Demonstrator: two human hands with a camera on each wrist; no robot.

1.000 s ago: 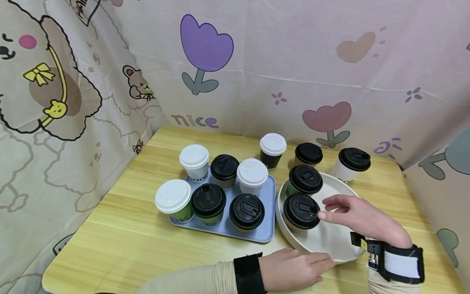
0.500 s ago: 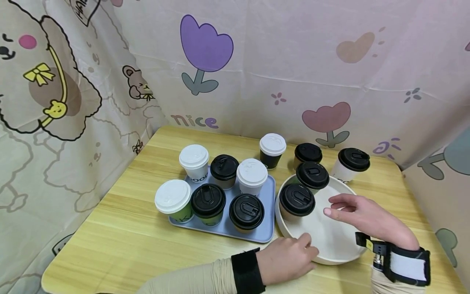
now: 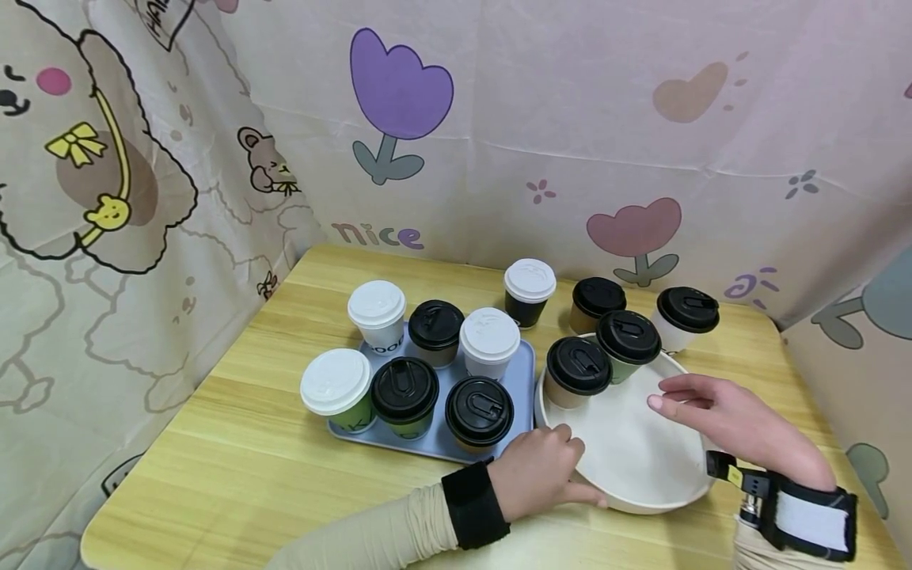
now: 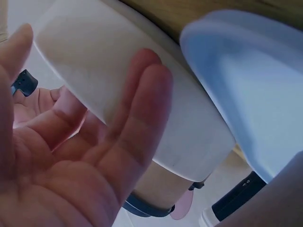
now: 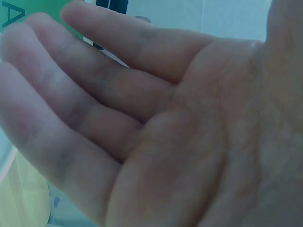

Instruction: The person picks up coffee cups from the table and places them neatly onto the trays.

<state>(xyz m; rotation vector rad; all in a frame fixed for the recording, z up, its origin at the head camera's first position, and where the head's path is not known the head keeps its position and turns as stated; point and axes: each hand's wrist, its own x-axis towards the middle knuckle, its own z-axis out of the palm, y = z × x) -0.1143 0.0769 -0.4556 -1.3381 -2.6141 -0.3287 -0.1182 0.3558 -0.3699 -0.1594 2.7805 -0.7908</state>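
At the front left of a white round tray [image 3: 641, 467], my left hand [image 3: 534, 471] grips the rim. In the left wrist view, two fingers [image 4: 151, 99] lie along the tray's outer wall while others go behind the rim. Two paper coffee cups with black lids stand inside the tray: a brown cup [image 3: 577, 368] and a green cup [image 3: 628, 340]. My right hand [image 3: 741, 419] hovers over the tray's right side, fingers loosely bent and holding nothing. The right wrist view shows its bare palm [image 5: 189, 132], with part of a green cup [image 5: 45, 12] behind the fingertips.
A blue rectangular tray [image 3: 523, 396] with several lidded cups stands left of the round one, close beside it. Behind are a white-lidded black cup [image 3: 530, 289], a brown cup [image 3: 598, 301] and a white cup [image 3: 680, 317]. A printed cloth [image 3: 499, 119] hangs along the table's back.
The round tray has turned clockwise, carrying its two cups toward the back. My left hand has slid left along the rim, its fingers curling in. My right hand has drawn off to the right.
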